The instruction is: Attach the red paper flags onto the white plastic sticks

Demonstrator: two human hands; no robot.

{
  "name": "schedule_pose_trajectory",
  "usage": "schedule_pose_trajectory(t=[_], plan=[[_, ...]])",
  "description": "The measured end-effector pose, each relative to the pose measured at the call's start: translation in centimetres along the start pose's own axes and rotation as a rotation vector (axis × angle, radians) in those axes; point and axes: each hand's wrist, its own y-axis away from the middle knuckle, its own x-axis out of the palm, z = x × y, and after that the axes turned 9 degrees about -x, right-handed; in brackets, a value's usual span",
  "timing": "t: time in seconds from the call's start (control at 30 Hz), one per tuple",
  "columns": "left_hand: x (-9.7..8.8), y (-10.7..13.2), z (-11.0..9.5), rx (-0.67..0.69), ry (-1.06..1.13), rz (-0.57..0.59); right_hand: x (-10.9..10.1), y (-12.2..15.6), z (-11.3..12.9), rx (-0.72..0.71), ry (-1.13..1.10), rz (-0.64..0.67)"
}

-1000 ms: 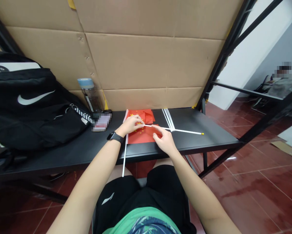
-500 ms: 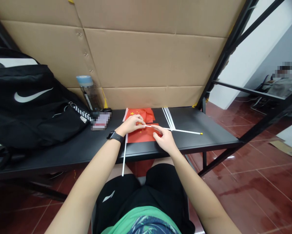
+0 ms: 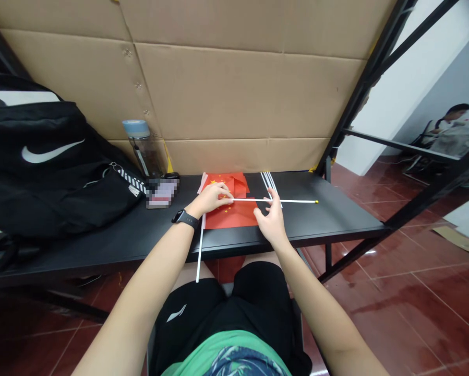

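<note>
One white stick [image 3: 292, 201] with a yellow tip extends crosswise over the worktop [image 3: 336, 216], about halfway between front and back edges, the tip pointing to the right edge. From my distant post I see its other end pinched between thumb and fingertips of my left hand [image 3: 214, 200]. My right hand [image 3: 272, 219] is at the middle of this stick, the thumb and fingers standing apart; whether they press on it, I cannot tell.

Under the left hand and beside it lies a front flag [image 3: 238, 216], red, near the front edge. Its pole [image 3: 200, 250], also white, passes beyond this edge. Behind it, a back flag [image 3: 240, 183] reaches close to the back edge. Just to the right, several loose sticks [image 3: 269, 180] start at the back edge, side by side.

Farther left, I find a flat, blurred object [image 3: 162, 194], then a blue-lidded bottle [image 3: 143, 151] near the back edge, and a black backpack [image 3: 42, 180] covering the left end.
</note>
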Motion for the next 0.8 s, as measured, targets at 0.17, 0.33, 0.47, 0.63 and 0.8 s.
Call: schedule_pose_trajectory(t=[0.17,0.33,0.47,0.63,0.8], plan=[[0.03,0.02,-0.11,0.01,0.02,-0.009,0.13,0.17,0.31,-0.058,0.009,0.204],[0.01,0.03,-0.08,0.002,0.019,-0.01,0.45,0.36,0.66,-0.099,0.068,0.228],[0.01,0.01,0.04,-0.011,-0.017,-0.04,0.28,0.14,0.05,0.001,0.018,-0.04],[-0.12,-0.02,-0.12,-0.025,-0.044,-0.041,0.08,0.15,0.06,-0.016,0.112,-0.002],[-0.24,0.03,-0.35,-0.019,-0.034,-0.039,0.17,0.48,0.62,-0.06,0.097,0.222]])
